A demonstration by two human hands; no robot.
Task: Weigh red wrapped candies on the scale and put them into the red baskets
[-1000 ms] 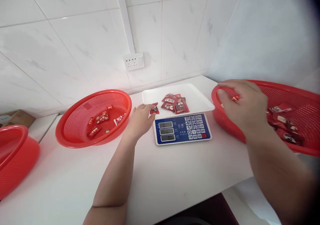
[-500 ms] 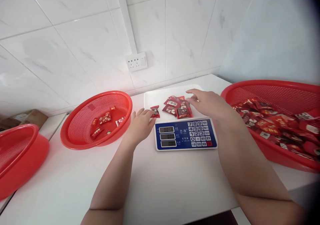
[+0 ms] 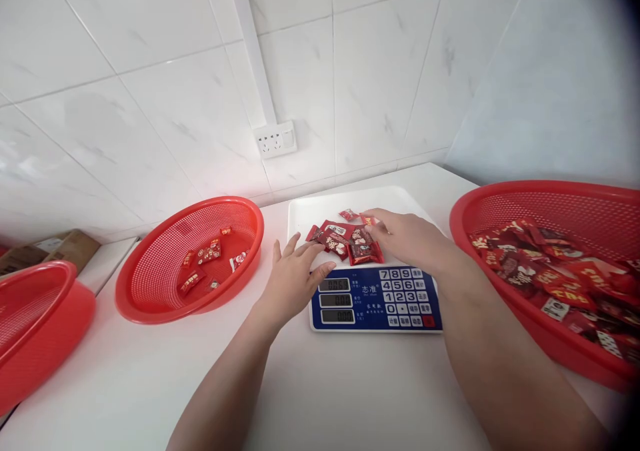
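A blue-faced electronic scale (image 3: 375,301) with a white tray (image 3: 310,207) stands mid-table. On the tray lies a small pile of red wrapped candies (image 3: 345,241). My left hand (image 3: 295,274) is open with fingers spread, its fingertips touching the pile's left edge. My right hand (image 3: 410,237) rests on the pile's right side, fingers stretched towards a candy at the top of the heap; nothing shows clearly in its grasp. The scale's top display shows digits.
A red mesh basket (image 3: 150,297) with several candies sits left of the scale. A larger red basket (image 3: 500,194) heaped with candies is at the right. Another red basket (image 3: 45,317) is at the far left, a cardboard box (image 3: 55,245) behind it. A wall socket (image 3: 275,139) is above.
My right hand came from the right basket to the tray and now lies on the pile. My left hand opened and slid onto the pile's left edge. The view shifted slightly.
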